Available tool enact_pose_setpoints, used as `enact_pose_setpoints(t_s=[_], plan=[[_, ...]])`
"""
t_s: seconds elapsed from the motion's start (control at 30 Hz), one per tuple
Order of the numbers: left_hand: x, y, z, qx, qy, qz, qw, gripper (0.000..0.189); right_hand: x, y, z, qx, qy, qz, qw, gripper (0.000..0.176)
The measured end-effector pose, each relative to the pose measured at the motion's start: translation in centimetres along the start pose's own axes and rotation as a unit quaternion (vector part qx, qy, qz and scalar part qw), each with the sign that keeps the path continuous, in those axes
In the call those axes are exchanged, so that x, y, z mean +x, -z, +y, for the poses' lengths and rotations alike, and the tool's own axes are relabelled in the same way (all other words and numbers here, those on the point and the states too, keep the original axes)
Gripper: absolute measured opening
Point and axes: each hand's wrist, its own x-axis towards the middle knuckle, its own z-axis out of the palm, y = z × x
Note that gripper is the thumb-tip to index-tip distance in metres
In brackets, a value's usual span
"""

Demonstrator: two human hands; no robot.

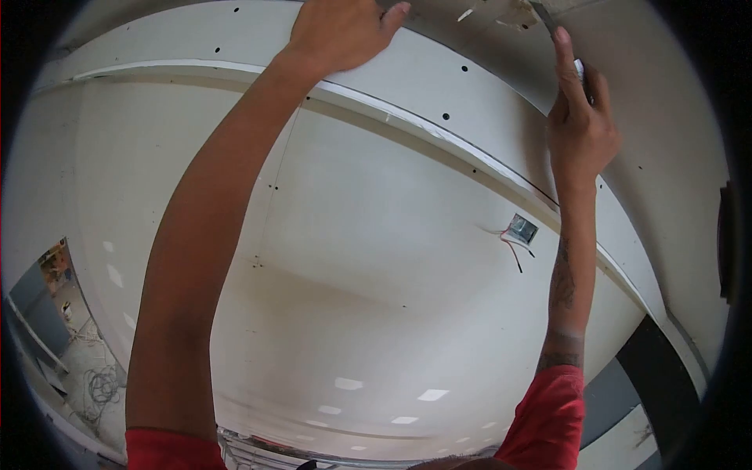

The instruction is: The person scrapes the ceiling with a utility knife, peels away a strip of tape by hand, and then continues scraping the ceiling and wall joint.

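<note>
At the top of the view my left hand [341, 35] is by the upper white panel strip [407, 59]. Its thumb is stretched out to the right, and the frame's top edge cuts off the other fingers. My right hand [583, 125], raised at the upper right, is closed around a utility knife [542, 16]. The index finger lies along the thin grey blade, which points up and left. Near the blade tip is a rough, torn patch [517, 16] in the ceiling surface.
Below the strip runs a white ledge [439, 129] above a large white wall panel [352, 211]. An electrical box [523, 229] with loose wires is set in the wall. Tangled cable [102, 385] lies on the floor at lower left. A dark panel [658, 376] stands lower right.
</note>
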Motion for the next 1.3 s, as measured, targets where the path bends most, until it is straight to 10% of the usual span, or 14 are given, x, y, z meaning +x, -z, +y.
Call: enact_pose_setpoints(t_s=[0.33, 0.53, 1.0, 1.3], plan=[[0.0, 0.2, -0.2, -0.005, 0.017, -0.017, 1.000, 0.066, 0.0, 0.7, 0.7, 0.028, 0.006, -0.055, 0.998, 0.076], [-0.3, -1.4, -0.7, 0.008, -0.044, 0.159, 0.986, 0.074, 0.8, 1.9, 1.5, 0.031, 0.033, -0.055, 0.997, 0.074], [-0.1, -0.4, -0.6, 0.013, -0.041, 0.039, 0.998, 0.065, 0.2, 1.9, 1.0, -0.022, -0.003, 0.077, 0.997, 0.079], [-0.5, -1.1, -0.6, 0.011, -0.042, 0.119, 0.992, 0.071, -0.1, 2.1, 0.1, -0.096, -0.018, 0.046, 0.994, 0.071]])
